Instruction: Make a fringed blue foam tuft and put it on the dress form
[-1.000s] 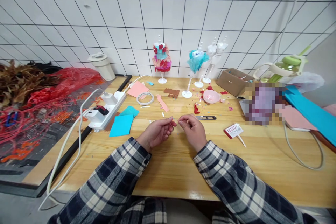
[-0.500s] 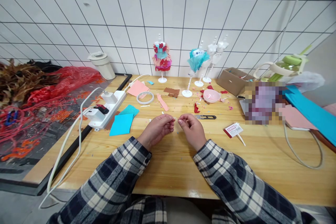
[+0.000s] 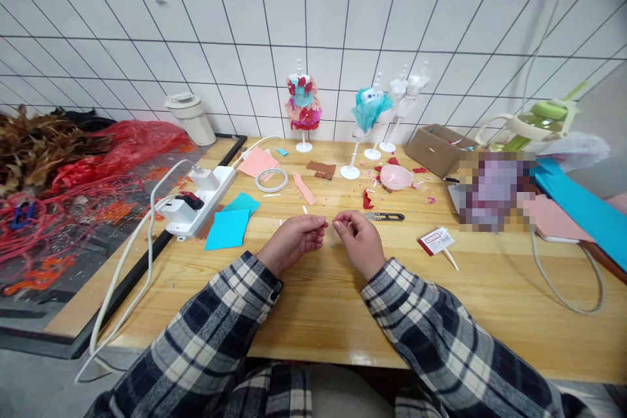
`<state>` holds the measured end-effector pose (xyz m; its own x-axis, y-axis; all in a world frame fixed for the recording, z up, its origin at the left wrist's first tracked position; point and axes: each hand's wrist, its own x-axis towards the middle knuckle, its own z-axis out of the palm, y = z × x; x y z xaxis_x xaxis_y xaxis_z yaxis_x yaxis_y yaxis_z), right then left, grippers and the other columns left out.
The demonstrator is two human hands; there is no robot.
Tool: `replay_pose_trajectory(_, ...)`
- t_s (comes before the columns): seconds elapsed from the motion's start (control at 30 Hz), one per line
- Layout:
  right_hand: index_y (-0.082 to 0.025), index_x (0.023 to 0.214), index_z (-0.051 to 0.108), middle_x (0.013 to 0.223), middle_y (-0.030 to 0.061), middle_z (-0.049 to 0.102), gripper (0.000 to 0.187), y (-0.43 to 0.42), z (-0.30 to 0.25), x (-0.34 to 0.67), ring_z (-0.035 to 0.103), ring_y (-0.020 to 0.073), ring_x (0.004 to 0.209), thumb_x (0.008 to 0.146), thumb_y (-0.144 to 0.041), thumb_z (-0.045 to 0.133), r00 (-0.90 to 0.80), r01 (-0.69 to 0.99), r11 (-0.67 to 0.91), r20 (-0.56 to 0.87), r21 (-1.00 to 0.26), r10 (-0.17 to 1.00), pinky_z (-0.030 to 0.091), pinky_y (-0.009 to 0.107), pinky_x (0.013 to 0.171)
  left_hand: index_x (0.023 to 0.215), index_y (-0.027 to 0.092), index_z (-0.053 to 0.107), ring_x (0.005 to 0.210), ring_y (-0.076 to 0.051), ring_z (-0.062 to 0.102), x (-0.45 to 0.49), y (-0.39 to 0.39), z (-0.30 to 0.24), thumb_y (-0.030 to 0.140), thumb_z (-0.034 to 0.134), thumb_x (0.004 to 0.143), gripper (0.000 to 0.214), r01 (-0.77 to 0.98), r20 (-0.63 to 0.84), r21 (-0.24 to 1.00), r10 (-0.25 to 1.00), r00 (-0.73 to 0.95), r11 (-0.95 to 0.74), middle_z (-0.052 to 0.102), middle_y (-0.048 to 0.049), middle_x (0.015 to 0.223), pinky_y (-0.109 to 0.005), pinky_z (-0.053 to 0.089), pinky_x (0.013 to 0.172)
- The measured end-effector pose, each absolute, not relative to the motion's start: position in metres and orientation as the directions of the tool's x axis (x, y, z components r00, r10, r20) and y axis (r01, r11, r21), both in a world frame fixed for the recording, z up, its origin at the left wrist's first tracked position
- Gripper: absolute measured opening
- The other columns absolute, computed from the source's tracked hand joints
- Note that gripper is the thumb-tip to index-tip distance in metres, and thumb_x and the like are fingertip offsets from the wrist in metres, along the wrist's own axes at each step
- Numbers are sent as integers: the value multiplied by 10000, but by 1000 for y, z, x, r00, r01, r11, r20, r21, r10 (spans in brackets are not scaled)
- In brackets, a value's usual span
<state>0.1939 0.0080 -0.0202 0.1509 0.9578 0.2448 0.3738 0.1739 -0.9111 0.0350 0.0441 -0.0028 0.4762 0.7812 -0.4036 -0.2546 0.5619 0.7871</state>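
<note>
My left hand (image 3: 292, 243) and my right hand (image 3: 359, 240) rest close together on the wooden table (image 3: 313, 300), fingertips almost touching. Both are pinched; something tiny sits between the fingertips and I cannot make out what it is. Small black thread snips (image 3: 385, 216) lie just beyond my right hand. Blue felt pieces (image 3: 228, 226) lie to the left of my left hand. A small red-and-white card (image 3: 435, 241) lies to the right.
A white power strip (image 3: 196, 204) with plugs and cable is at the left. A tape ring (image 3: 272, 180), pink felt (image 3: 257, 163), a pink bowl (image 3: 395, 177), three doll mannequins (image 3: 304, 104) and a cardboard box (image 3: 437, 149) stand farther back. Red plastic netting (image 3: 98, 163) fills the left side.
The hands have stayed in place with the pinched fingertips drawing slightly closer. The view has shifted a little.
</note>
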Motion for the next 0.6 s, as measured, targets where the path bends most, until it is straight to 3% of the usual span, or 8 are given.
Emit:
replay_pose_trajectory(0.37, -174, 846, 561, 684, -32, 476, 226, 7, -22, 191, 334, 98, 531, 784, -392, 565, 132, 158, 60, 81, -986, 988, 303, 239, 510, 760, 120, 598, 592, -66, 572, 43, 39, 2, 215, 740, 660, 198, -242, -349, 851, 846, 402, 466, 601, 1, 676, -193, 473, 619)
replay_pose_trajectory(0.47, -186, 858, 528, 700, -30, 481, 227, 8, -21, 192, 354, 105, 540, 798, -405, 528, 153, 126, 47, 67, -991, 986, 313, 241, 507, 735, 133, 586, 589, -74, 561, 45, 39, 2, 253, 712, 672, 185, -161, -290, 915, 881, 374, 370, 594, 14, 643, -213, 464, 628)
replay_pose_trajectory(0.6, -194, 844, 502, 696, -22, 469, 196, 10, -18, 194, 390, 122, 583, 819, -387, 474, 218, 212, 56, 103, -976, 970, 332, 248, 536, 727, 142, 591, 590, -92, 550, 46, 39, 3, 282, 685, 684, 174, 27, -161, 986, 915, 369, 163, 588, 23, 623, -234, 452, 628)
